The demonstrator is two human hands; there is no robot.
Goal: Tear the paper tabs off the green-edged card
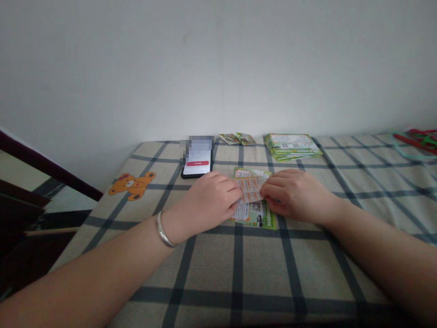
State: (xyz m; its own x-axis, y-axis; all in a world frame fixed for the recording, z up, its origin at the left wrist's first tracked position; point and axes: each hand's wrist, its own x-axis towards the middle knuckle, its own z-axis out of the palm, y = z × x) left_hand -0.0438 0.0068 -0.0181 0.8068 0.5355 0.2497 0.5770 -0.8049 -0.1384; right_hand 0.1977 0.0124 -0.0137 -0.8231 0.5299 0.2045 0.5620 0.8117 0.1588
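A small printed paper slip (251,188) with orange and white panels is stretched between my two hands. My left hand (215,199), with a silver bangle on its wrist, pinches the slip's left edge. On the opposite edge, my right hand (296,193) has its fingers closed. Beneath the slip lies a larger green and white printed leaflet (251,217) on the checked cloth, partly covered by the slip and my fingers. My fingertips are partly hidden, so the exact grip on each edge is unclear.
A phone (198,157) with a lit screen lies beyond my left hand. Two small folded papers (238,138) and a stack of green leaflets (292,145) sit near the wall. An orange teddy-bear figure (132,185) is at the left; red and green items (419,140) lie far right.
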